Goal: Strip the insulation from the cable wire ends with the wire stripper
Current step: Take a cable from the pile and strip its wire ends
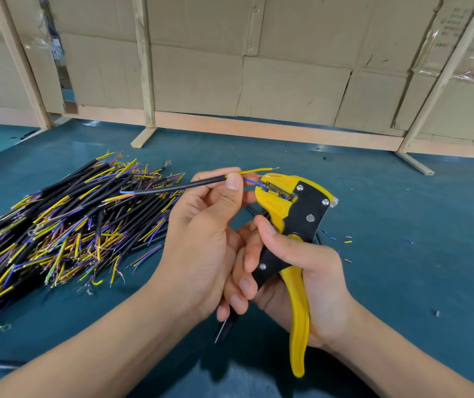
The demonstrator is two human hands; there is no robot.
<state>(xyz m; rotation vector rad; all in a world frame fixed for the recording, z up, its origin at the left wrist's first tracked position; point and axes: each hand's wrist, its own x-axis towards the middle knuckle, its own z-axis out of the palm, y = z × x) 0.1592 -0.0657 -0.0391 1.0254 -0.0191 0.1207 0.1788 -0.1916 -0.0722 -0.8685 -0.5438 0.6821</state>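
My left hand pinches a short black cable between thumb and forefinger, near its right end. Yellow, blue and brown inner wires fan out of that end. The blue wire runs into the jaws of a yellow and black wire stripper, while the yellow wire passes above the jaws with a bare tip showing. My right hand grips the stripper's handles, thumb across the black body. The cable's left end also shows short coloured wires.
A big pile of similar black cables with coloured wire ends lies on the teal table to the left. Small bits of cut insulation lie to the right of the stripper. A wood-framed cardboard wall stands behind.
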